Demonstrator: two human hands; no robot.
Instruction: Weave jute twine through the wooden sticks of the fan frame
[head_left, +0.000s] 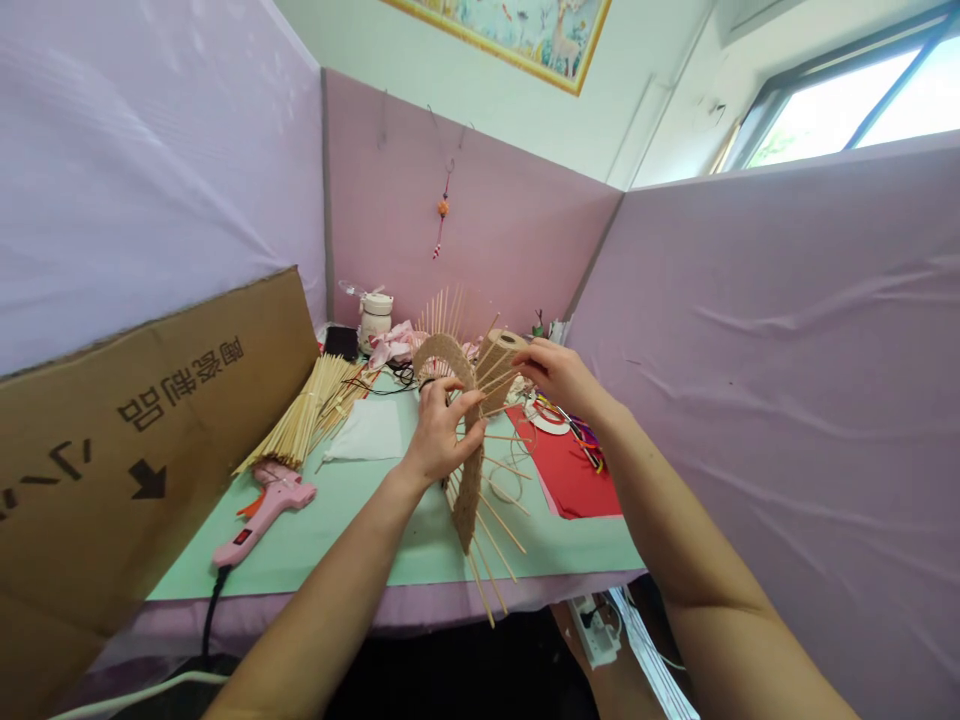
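Observation:
A ring-shaped piece covered in tan cord point(466, 505) stands tilted above the table, with thin wooden sticks point(504, 525) fanning out from its rim. My left hand point(442, 430) grips this ring near its middle, thumb and fingers closed round it. To the right, my right hand point(551, 368) pinches the outer end of a stick at the ring's upper right side. Behind the sticks, close to my right fingers, stands a brown roll point(510, 345).
On the green tabletop point(420, 550) lie a pink glue gun point(266, 510), a bundle of sticks point(304, 410), a white cloth point(365, 431) and red sheets point(574, 480). A cardboard panel point(172, 440) borders the left; a white jar point(376, 318) stands behind.

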